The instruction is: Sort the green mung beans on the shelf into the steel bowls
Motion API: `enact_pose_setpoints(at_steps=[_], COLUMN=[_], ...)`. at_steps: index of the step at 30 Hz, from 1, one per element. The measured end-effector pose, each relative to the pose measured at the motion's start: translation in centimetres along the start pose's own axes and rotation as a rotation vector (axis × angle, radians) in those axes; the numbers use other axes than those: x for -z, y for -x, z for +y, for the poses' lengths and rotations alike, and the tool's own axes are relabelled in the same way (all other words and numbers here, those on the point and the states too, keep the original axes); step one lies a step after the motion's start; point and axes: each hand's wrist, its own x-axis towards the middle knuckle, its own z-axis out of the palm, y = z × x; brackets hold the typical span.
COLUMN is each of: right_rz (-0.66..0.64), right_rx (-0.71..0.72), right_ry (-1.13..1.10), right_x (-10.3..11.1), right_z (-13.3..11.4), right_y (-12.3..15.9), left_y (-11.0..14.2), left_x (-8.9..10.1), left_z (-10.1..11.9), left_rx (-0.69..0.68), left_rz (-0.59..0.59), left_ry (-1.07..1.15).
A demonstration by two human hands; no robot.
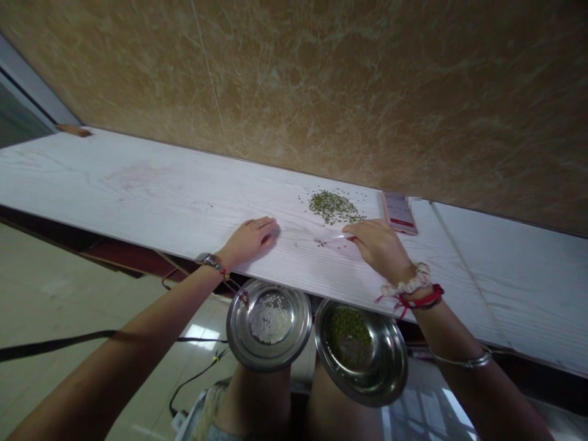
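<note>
My right hand pinches the handle of a translucent plastic spoon, its tip low over the white tabletop by a few loose beans. Just beyond it lies a spread pile of green mung beans, with some pale grains showing among them. My left hand rests on the tabletop to the left, fingers laid out and holding nothing visible. Below the table edge, a steel bowl with white rice-like grains sits over my left leg. A second steel bowl, with green beans, tilts over my right leg.
Right of the pile, a phone lies near the marbled wall. The white table is a narrow ledge with a seam at the right. A small brown object lies at its far left end. Dark cables hang below.
</note>
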Motion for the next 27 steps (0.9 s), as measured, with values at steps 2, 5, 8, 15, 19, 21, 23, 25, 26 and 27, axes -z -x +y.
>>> enact_pose_setpoints(at_steps=[2,5,8,15,19,21,23,25,26,27], right_rz=[-0.007,-0.069,-0.108,-0.115,-0.054,-0.042,-0.049,-0.071,-0.079,-0.084], right_rx=[0.006,0.013,0.025,0.035,0.022,-0.003,-0.011,0.006,0.022,0.038], right_ry=[0.008,0.011,-0.013,-0.067,-0.067,-0.054,-0.049,-0.055,-0.063,-0.074], right_x=[-0.4,-0.8,-0.4,1.8,1.9,1.7,1.4,1.2,1.2,1.2], right_z=[-0.2,-0.3,-0.1,0.6,0.6,0.4,0.2,0.1,0.1,0.1], right_y=[-0.4,-0.7,-0.3,1.8,2.0,1.8,1.5,1.3,1.4,1.5], left_y=[0.0,-0.1,-0.3,-1.4,-1.7,-1.8,-2.1,-2.5,-2.6,-2.8], left_x=[0.0,0.2,0.6,1.4,1.3,1.0,0.7,0.4,0.3,0.2], left_z=[0.1,0.2,0.5,2.2,2.9,3.0,3.2,3.6,3.8,4.1], left_rx=[-0.085,-0.132,-0.11,-0.072,-0.099,-0.131,-0.155,-0.176,-0.186,-0.193], left_rz=[-0.027,-0.069,-0.079,-0.142,-0.132,-0.133,-0.144,-0.165,-0.178,-0.192], left_ry=[0.006,0.015,0.007,-0.034,-0.001,0.026,0.047,0.066,0.075,0.08])
